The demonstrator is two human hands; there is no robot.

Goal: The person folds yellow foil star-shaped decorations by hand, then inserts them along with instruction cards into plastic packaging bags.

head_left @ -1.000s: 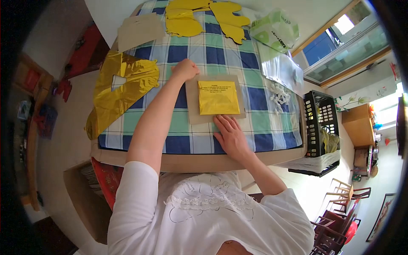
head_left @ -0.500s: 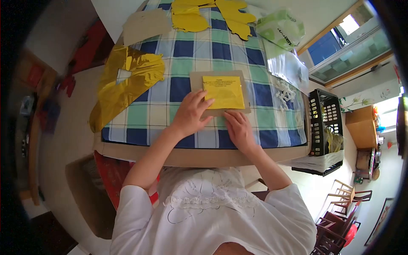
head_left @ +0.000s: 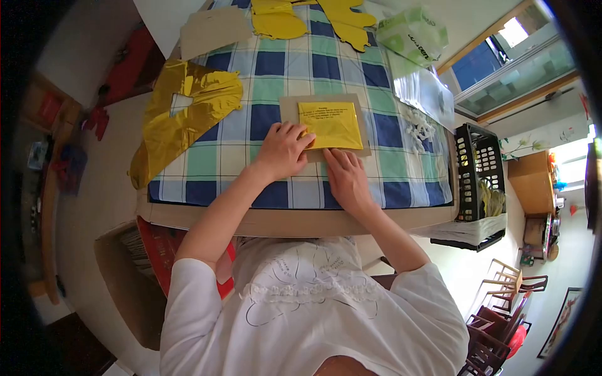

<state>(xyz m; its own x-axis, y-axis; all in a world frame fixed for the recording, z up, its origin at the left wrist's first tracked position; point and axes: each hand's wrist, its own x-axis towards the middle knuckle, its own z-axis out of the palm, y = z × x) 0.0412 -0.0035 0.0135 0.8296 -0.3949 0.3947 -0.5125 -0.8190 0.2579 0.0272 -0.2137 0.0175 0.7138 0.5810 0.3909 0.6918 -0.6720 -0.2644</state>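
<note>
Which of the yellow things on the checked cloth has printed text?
The flat packet the left hand touches; the crinkled foil and far shapes show no print.

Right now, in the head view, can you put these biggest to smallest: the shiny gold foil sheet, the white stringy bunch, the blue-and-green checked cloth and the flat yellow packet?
1. Blue-and-green checked cloth
2. Shiny gold foil sheet
3. Flat yellow packet
4. White stringy bunch
</note>
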